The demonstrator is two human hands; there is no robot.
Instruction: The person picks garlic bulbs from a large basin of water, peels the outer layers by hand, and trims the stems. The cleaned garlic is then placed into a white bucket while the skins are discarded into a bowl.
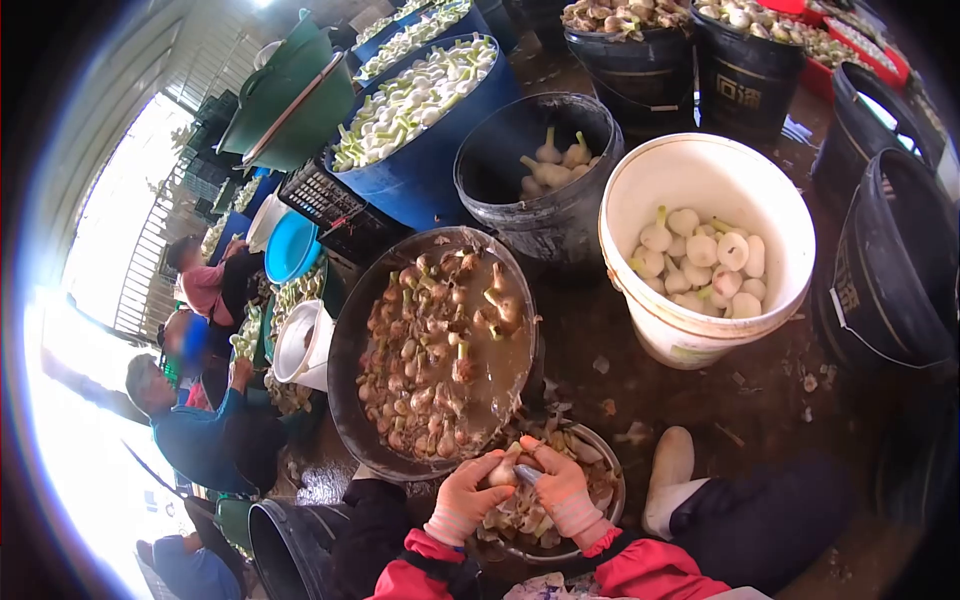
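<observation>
At eleven o'clock a deep blue plastic barrel point(430, 170) brims with white, green-stemmed bulbs point(418, 95); stacked green plastic tubs point(275, 110) tilt at half past ten. A black lattice plastic crate point(320, 205) sits at ten, a round light-blue basin point(292, 250) just beyond. A person in pink point(205, 290) is at nine, another in teal point(205, 440) at eight. Black plastic buckets with wire handles point(850, 295) stand at three, on the wet brown floor point(620, 390).

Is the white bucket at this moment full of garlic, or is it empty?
Neither: the white bucket is partly filled. Peeled garlic bulbs lie low inside, and bare inner wall shows above them.
</observation>
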